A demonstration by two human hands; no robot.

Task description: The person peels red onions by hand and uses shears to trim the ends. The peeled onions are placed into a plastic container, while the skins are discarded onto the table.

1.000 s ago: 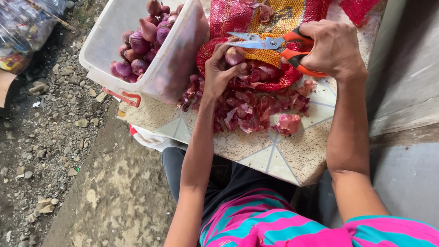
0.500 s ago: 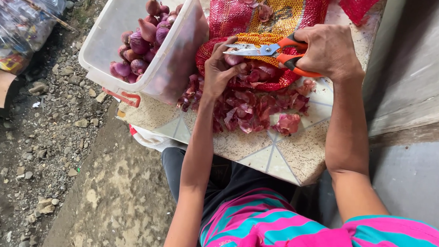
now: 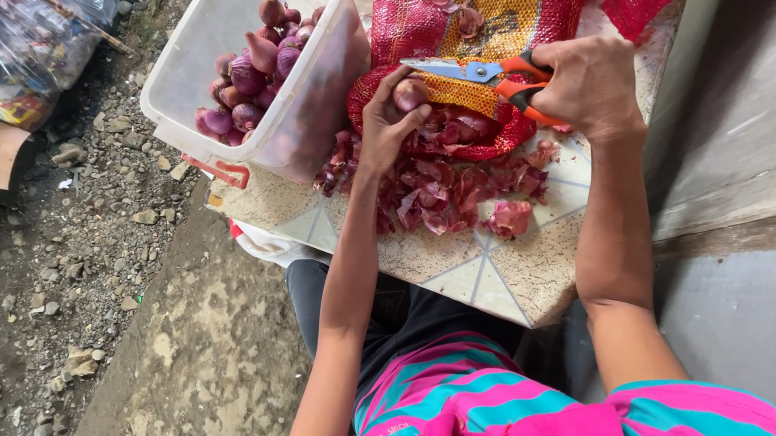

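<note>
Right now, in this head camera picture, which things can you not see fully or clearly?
- Shallot in the left hand: mostly hidden by the fingers.
- Scissors: the orange handles are covered by the right hand.
- Plastic tub: its far end is cut off by the top edge.
- Red mesh sack: cut off at the top, contents not visible.
- Bag on the ground: cut off at the left corner, contents too small to tell.

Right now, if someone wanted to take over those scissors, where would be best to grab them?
Best by the orange handles, coming from the right, where the right hand already grips the scissors. The blades point left toward the shallot in the left hand.
</note>
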